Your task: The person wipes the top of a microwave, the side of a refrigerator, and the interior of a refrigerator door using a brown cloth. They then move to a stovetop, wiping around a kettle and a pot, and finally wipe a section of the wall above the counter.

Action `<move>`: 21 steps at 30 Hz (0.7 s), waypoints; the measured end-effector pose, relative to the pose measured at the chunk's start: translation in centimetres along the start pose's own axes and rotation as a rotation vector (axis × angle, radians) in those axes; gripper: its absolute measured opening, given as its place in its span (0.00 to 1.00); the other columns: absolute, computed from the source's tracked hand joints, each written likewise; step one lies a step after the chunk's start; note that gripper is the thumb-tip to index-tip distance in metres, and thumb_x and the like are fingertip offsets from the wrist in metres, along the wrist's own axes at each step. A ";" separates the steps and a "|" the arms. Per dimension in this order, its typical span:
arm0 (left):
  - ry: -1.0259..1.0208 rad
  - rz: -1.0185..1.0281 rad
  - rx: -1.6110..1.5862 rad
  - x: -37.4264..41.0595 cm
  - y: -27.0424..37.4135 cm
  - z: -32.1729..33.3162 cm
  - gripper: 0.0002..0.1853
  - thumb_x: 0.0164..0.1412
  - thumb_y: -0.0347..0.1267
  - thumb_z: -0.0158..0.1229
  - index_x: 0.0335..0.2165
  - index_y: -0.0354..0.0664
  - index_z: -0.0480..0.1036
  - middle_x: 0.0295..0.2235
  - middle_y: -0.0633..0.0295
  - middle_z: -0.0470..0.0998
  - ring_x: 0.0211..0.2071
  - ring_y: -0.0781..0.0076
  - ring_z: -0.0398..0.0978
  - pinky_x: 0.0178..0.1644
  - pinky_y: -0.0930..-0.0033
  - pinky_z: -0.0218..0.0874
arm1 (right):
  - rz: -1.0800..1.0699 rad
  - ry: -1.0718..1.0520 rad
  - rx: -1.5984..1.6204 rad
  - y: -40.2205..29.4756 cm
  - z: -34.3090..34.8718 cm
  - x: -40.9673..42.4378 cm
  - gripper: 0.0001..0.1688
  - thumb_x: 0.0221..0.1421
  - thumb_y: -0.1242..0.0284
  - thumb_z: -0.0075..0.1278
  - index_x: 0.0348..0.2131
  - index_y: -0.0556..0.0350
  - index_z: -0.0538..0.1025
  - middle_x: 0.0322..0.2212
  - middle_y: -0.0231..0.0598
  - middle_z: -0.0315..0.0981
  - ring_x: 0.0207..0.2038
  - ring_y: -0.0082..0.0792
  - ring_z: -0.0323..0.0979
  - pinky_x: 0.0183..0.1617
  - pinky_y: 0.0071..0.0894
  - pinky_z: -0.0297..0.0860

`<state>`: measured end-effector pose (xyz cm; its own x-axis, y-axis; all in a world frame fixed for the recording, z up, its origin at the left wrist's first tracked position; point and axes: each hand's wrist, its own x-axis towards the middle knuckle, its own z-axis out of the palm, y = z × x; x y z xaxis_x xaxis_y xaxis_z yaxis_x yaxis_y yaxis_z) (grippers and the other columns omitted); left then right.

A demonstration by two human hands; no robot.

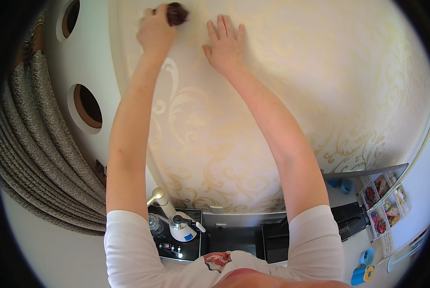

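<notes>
High on a wall with cream, gold-scrolled wallpaper (215, 144), my left hand (157, 32) grips a dark, crumpled cloth-like item (177, 14) against the surface. That hand is slightly blurred, and part of the item is hidden behind the fingers. To its right, my right hand (224, 48) lies on the wallpaper with its fingers spread and nothing in it. Both arms reach up from white short sleeves.
A grey patterned curtain (52, 151) hangs at left beside a white panel with round openings (87, 108). Below stand a white kettle (181, 228) on a black tea stove, a dark screen and a compartmented tray (380, 216) of small packets. Blue cups (367, 256) sit lower right.
</notes>
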<state>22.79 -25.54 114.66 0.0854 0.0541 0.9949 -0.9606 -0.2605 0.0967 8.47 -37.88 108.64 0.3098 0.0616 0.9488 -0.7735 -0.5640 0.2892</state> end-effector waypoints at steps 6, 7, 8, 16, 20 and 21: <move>-0.135 0.076 -0.075 -0.3 2.4 -0.7 0.20 0.49 0.40 0.62 0.42 0.52 0.74 0.41 0.54 0.73 0.39 0.48 0.75 0.38 0.50 0.71 | 0.036 -0.025 -0.019 -1.0 0.0 0.3 0.40 0.59 0.56 0.47 0.65 0.47 0.56 0.67 0.43 0.46 0.70 0.41 0.37 0.68 0.69 0.34; -0.134 0.136 -0.218 -1.1 4.2 -0.6 0.19 0.47 0.38 0.62 0.42 0.53 0.75 0.41 0.56 0.74 0.40 0.49 0.76 0.39 0.51 0.71 | 0.024 -0.049 -0.019 -0.6 -0.3 0.3 0.40 0.59 0.57 0.47 0.65 0.46 0.56 0.67 0.42 0.46 0.70 0.40 0.37 0.68 0.69 0.34; -0.201 0.196 -0.313 -2.5 6.2 -0.6 0.20 0.45 0.38 0.62 0.40 0.54 0.75 0.41 0.57 0.75 0.40 0.52 0.76 0.40 0.53 0.71 | 0.010 -0.091 -0.037 0.3 -0.1 -0.4 0.39 0.59 0.57 0.48 0.65 0.46 0.56 0.66 0.41 0.47 0.70 0.40 0.37 0.68 0.69 0.33; -0.203 -0.040 -0.213 -3.4 2.5 -1.1 0.23 0.45 0.38 0.65 0.43 0.50 0.74 0.40 0.59 0.76 0.38 0.55 0.77 0.39 0.56 0.69 | -0.027 0.026 0.033 2.9 -1.7 -5.1 0.37 0.55 0.59 0.54 0.61 0.47 0.64 0.65 0.41 0.50 0.69 0.40 0.44 0.67 0.71 0.40; -0.444 0.195 -0.476 -12.2 7.9 -1.7 0.17 0.45 0.37 0.64 0.37 0.48 0.74 0.40 0.62 0.76 0.40 0.54 0.75 0.41 0.58 0.68 | 0.006 -0.083 0.033 4.0 -3.6 -9.7 0.39 0.54 0.59 0.54 0.61 0.49 0.63 0.65 0.44 0.50 0.68 0.41 0.45 0.66 0.71 0.40; -0.572 0.114 -0.490 -13.5 8.7 -1.9 0.16 0.46 0.39 0.64 0.35 0.48 0.74 0.39 0.60 0.76 0.40 0.55 0.76 0.42 0.58 0.68 | 0.021 -0.118 0.034 3.6 -4.3 -11.1 0.39 0.53 0.59 0.55 0.61 0.50 0.64 0.65 0.44 0.50 0.68 0.42 0.45 0.66 0.71 0.41</move>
<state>12.77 -26.67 101.96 -0.0263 -0.4900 0.8713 -0.9678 0.2308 0.1006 -0.13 -37.00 99.72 0.3584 -0.0462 0.9324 -0.7615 -0.5923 0.2634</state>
